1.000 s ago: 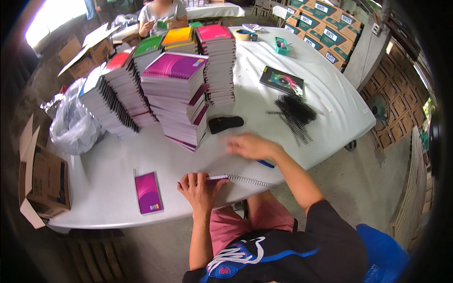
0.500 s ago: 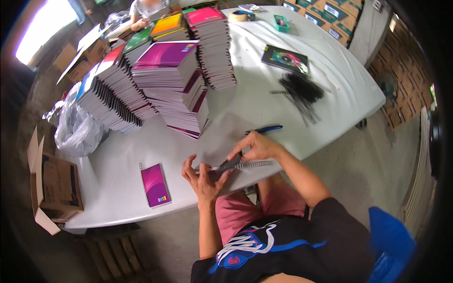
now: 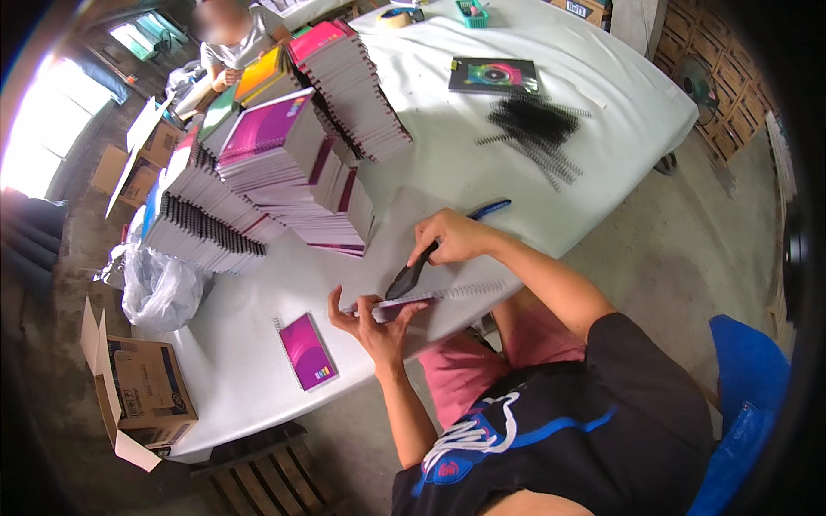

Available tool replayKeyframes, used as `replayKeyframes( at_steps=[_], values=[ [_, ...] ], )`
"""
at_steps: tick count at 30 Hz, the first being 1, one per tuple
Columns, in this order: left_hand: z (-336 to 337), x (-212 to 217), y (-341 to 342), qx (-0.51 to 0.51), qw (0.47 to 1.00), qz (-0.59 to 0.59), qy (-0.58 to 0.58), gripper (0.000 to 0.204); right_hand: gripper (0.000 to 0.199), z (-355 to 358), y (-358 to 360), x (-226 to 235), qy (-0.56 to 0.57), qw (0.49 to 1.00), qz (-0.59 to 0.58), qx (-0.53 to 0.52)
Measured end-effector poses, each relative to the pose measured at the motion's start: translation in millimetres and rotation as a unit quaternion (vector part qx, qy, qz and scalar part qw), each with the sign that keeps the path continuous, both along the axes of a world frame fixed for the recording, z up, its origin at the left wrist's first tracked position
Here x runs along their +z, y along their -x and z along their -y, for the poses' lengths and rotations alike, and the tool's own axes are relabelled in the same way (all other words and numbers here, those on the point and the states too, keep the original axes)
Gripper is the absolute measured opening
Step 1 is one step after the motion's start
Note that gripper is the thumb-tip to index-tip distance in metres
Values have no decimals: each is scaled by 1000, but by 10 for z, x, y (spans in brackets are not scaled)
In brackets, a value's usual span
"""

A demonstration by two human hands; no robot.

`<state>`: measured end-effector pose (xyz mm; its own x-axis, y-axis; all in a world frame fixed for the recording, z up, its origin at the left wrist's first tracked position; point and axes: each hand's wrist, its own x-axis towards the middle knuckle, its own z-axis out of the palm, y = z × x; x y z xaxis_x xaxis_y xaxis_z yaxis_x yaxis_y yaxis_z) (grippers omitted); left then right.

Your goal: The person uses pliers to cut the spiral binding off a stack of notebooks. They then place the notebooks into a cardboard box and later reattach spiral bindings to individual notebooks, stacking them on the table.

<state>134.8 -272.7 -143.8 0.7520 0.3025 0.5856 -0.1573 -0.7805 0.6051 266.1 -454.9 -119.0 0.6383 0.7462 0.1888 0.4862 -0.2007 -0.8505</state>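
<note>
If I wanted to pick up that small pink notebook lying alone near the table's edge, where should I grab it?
Probably by its long plain edge, opposite the spiral. The pink notebook lies flat and alone on the white table, its wire binding along the side toward the cardboard box. Come from the side nearer the person's left hand; sliding it to the table's near edge would let fingers get underneath.

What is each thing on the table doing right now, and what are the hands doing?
Left hand: grips notebook's end.
Right hand: holds black tool.
Notebook: tilted at table edge, spiral up.
Black tool: pressed on notebook.
Purple notebook: flat, closed.
Stacks: piled, leaning.
Box: open.
</note>
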Motion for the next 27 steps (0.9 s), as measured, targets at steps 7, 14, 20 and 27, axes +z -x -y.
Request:
replayKeyframes(
  at_steps=[7,14,20,27],
  values=[
    [-37,-87,-40,-53,996,24,66,52,47,-77,97,110,-14,998,-55,-18],
    [-62,-227,-122,-86,967,72,229,93,43,-201,110,55,-56,997,-52,-9],
    [-118,-208,-126,-70,975,4,209,110,40,-327,98,109,1,999,-36,-17],
    [-102,-157,-41,-87,967,-50,235,104,41,-534,282,209,-110,988,-53,93]
  ],
)
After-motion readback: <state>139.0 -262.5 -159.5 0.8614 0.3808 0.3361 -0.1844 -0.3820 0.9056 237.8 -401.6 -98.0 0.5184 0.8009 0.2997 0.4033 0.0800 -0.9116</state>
